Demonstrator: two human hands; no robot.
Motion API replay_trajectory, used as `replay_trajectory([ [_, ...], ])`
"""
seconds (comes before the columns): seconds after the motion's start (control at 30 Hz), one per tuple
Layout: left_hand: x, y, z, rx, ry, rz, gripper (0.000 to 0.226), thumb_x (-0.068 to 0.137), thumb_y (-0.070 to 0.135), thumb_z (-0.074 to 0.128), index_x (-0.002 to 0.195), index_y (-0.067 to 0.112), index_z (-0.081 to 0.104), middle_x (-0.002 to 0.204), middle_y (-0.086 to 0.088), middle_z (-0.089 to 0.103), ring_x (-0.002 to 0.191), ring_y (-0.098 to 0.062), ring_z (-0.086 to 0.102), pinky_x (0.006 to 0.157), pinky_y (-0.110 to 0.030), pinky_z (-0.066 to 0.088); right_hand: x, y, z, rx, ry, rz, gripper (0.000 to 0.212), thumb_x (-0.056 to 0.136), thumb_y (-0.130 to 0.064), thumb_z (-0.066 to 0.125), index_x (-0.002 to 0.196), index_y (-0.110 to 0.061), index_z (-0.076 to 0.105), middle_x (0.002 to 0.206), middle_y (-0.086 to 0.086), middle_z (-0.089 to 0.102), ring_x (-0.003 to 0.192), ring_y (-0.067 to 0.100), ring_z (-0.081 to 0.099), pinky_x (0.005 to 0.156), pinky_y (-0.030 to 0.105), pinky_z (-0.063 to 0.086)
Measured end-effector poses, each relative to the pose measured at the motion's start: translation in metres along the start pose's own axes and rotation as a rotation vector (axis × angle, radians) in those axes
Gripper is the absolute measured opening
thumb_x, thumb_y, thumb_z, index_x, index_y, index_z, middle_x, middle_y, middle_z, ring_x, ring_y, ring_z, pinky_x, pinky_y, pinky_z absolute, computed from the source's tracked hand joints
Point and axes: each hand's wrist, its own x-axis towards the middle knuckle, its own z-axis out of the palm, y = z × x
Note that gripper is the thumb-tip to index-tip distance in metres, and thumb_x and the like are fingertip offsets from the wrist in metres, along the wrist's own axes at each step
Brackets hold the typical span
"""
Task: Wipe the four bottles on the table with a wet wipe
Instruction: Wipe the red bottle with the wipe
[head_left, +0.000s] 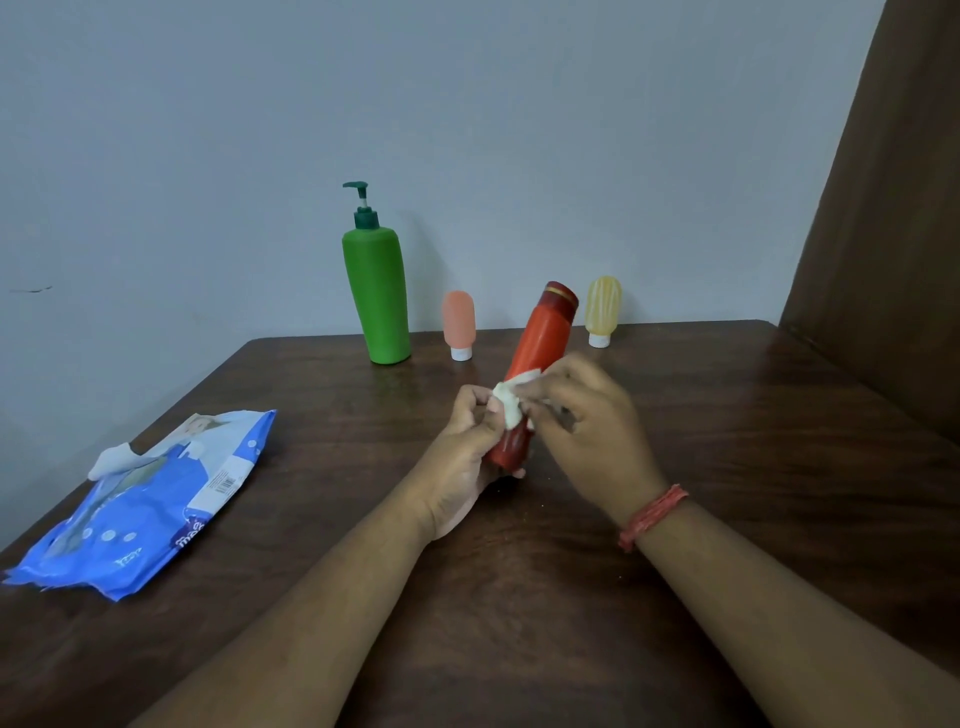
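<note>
A: What are we holding?

B: We hold a red-orange bottle (540, 353) above the middle of the dark wooden table (727, 415). It is a long smooth cylinder with a darker red cap ringed by a thin gold band. It tilts, with the cap pointing up and away from us to the right.

A: And our hands?

B: Our left hand (467, 457) has its fingers curled around the bottle's lower end. Our right hand (587, 415) pinches a crumpled white wet wipe (511, 400) against the bottle's side, just above the left hand's fingers. A red thread band (652, 517) circles the right wrist.

A: How many bottles do we count?

B: Four. Besides the one in our hands, three stand along the table's far edge by the grey wall (467, 130). One is a tall green pump bottle (379, 296) with a dark green dispenser. Just to its right is one small peach squeeze bottle (459, 322), standing on its white cap. Further right, past the red cap, is one small yellow squeeze bottle (602, 309), also resting on a white cap.

A: Anything else?

B: One blue pack of wipes (150, 509) lies flat at the table's left edge, well apart from the hands, with one white sheet (111, 460) sticking out of its top
</note>
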Motion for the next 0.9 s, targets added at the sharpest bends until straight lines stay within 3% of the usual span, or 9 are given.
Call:
replay_trajectory([
  [0.13,0.0025,-0.0007,-0.0076,-0.143,0.026,0.008,0.007,0.101,0.015,0.048,0.106,0.018,0.045,0.104,-0.012,0.064,0.089,-0.022,0.061,0.071,-0.035,0.048,-0.0014,-0.0023,0.0083,0.065,-0.146,-0.030,0.019,0.090,-0.012,0.071,0.108,-0.019,0.074,0.104,-0.011,0.057,0.099,0.003,0.058,0.085,0.013,0.047],
  [0.2,0.0011,0.0009,-0.0069,-0.246,0.000,-0.024,0.008,0.099,0.016,0.048,0.107,0.016,0.049,0.101,-0.011,0.064,0.089,-0.023,0.066,0.076,-0.037,0.053,-0.0024,-0.0026,0.0079,0.075,-0.189,-0.064,0.018,0.090,-0.012,0.071,0.105,-0.020,0.075,0.102,-0.012,0.057,0.097,0.003,0.058,0.083,0.010,0.047],
  [0.3,-0.0005,0.0053,-0.0047,-0.370,0.045,-0.052,0.038,0.106,0.035,0.040,0.132,0.010,0.050,0.104,-0.012,0.067,0.091,-0.023,0.070,0.079,-0.036,0.059,-0.0063,-0.0024,0.0073,0.058,-0.314,-0.168,0.017,0.088,-0.012,0.074,0.103,-0.019,0.076,0.099,-0.010,0.056,0.092,0.006,0.059,0.081,0.015,0.049],
  [0.5,0.0008,0.0049,-0.0011,-0.367,0.084,-0.065,0.057,0.104,0.042,0.039,0.148,0.006,0.035,0.125,-0.019,0.060,0.107,-0.031,0.062,0.091,-0.045,0.052,-0.0028,0.0006,0.0097,-0.009,-0.109,-0.075,0.016,0.090,-0.011,0.071,0.104,-0.018,0.075,0.100,-0.008,0.057,0.090,0.002,0.056,0.080,0.012,0.044],
  [0.57,0.0001,0.0057,-0.0027,-0.404,0.091,-0.071,0.053,0.105,0.040,0.036,0.146,0.005,0.039,0.121,-0.020,0.062,0.108,-0.033,0.063,0.098,-0.047,0.051,-0.0046,0.0000,0.0092,0.005,-0.208,-0.122,0.017,0.090,-0.014,0.071,0.106,-0.018,0.075,0.101,-0.008,0.058,0.092,0.005,0.058,0.080,0.017,0.049],
  [0.63,-0.0004,0.0067,-0.0045,-0.408,0.103,-0.065,0.051,0.106,0.039,0.035,0.144,0.005,0.043,0.113,-0.018,0.066,0.101,-0.031,0.067,0.095,-0.045,0.053,-0.0050,0.0005,0.0084,-0.022,-0.292,-0.184,0.017,0.091,-0.017,0.070,0.107,-0.020,0.075,0.100,-0.008,0.058,0.090,0.005,0.058,0.080,0.018,0.049],
  [0.77,0.0023,0.0030,-0.0043,-0.329,0.147,-0.044,0.048,0.107,0.040,0.033,0.141,0.008,0.047,0.115,-0.017,0.067,0.099,-0.030,0.065,0.094,-0.048,0.050,-0.0026,0.0032,0.0097,-0.061,-0.158,-0.132,0.015,0.090,-0.014,0.072,0.104,-0.017,0.076,0.099,-0.009,0.058,0.088,0.002,0.055,0.078,0.016,0.046],
  [0.9,0.0031,0.0009,-0.0068,-0.351,0.188,-0.049,0.044,0.106,0.036,0.036,0.136,0.007,0.050,0.117,-0.021,0.061,0.103,-0.032,0.062,0.108,-0.053,0.042,-0.0059,0.0019,0.0105,-0.077,-0.292,-0.220,0.015,0.092,-0.019,0.070,0.106,-0.019,0.075,0.099,-0.010,0.057,0.088,0.004,0.057,0.078,0.021,0.052],
])
